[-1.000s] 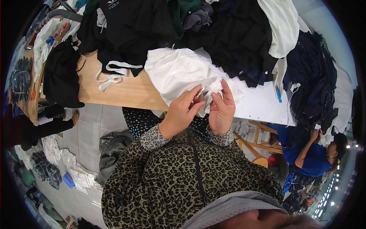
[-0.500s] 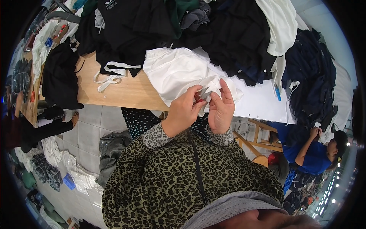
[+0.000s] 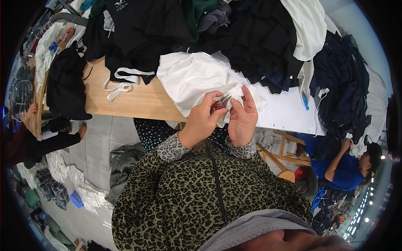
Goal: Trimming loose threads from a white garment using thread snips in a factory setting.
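My left hand (image 3: 198, 123) is closed round a small pair of thread snips (image 3: 225, 101) with red on the handle. The metal blades point right, against a bunched part of a white garment (image 3: 190, 81). Thumb and fingers of my right hand (image 3: 243, 122) pinch that bunched white cloth beside the blades. The garment's gathered waistband lies to the far left, and the rest spreads over the table edge. My fingers partly cover the snips, and what lies between the blades is too small to make out.
Black garments (image 3: 146, 25) are heaped along the back of the wooden table (image 3: 146, 100). A white drawstring (image 3: 121, 85) lies at left, a blue pen-like item (image 3: 305, 101) at right. Navy clothing (image 3: 341, 83) piles up further right, near a person in blue (image 3: 341, 167). Another person's hand (image 3: 31, 112) shows far left.
The snips' blades have shifted slightly in my left hand against the white cloth. My right hand holds nearly the same place. At far left, the other person's arm has moved.
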A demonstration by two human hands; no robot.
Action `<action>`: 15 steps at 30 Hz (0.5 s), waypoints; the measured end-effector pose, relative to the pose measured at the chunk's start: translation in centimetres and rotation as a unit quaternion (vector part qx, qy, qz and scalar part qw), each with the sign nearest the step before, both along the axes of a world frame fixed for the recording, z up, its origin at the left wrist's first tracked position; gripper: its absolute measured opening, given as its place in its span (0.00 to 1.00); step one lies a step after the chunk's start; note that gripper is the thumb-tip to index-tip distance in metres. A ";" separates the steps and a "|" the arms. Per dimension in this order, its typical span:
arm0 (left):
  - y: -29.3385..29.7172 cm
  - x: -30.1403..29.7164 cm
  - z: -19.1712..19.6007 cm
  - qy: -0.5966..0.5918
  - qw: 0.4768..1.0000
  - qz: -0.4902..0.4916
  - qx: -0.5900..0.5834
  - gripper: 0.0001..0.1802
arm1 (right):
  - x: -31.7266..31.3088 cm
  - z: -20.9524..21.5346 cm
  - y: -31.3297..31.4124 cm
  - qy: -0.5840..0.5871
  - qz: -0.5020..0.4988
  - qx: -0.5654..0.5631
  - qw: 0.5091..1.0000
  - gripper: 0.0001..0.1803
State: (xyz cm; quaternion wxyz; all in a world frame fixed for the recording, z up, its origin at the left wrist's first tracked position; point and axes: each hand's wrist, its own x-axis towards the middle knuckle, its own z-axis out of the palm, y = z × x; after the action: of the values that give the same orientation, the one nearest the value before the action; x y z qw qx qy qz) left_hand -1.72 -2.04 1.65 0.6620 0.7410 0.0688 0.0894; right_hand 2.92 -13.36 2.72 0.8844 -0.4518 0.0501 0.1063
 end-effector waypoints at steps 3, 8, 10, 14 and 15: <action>0.1 0.0 0.1 0.010 0.999 -0.012 -0.033 0.21 | 0.0 0.0 0.0 0.001 -0.002 -0.004 1.000 0.29; 0.2 0.1 -0.3 0.042 0.995 -0.032 -0.085 0.20 | -0.1 0.1 -0.1 -0.001 0.002 -0.004 1.000 0.30; 0.1 0.1 -0.6 0.032 0.996 -0.030 -0.081 0.21 | -0.1 0.0 -0.1 -0.004 -0.001 -0.008 1.000 0.30; 0.1 0.0 -0.2 0.021 0.998 -0.020 -0.047 0.23 | -0.2 0.1 0.0 -0.002 -0.005 -0.009 1.000 0.29; 0.0 0.0 -0.2 0.021 0.998 -0.020 -0.047 0.23 | -0.2 0.0 0.0 -0.002 -0.006 -0.009 1.000 0.29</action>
State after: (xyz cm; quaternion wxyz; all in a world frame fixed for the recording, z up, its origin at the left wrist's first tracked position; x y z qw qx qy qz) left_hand -1.75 -2.02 1.45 0.6960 0.7122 0.0716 0.0570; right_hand 2.72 -13.37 2.77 0.8811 -0.4594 0.0518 0.0994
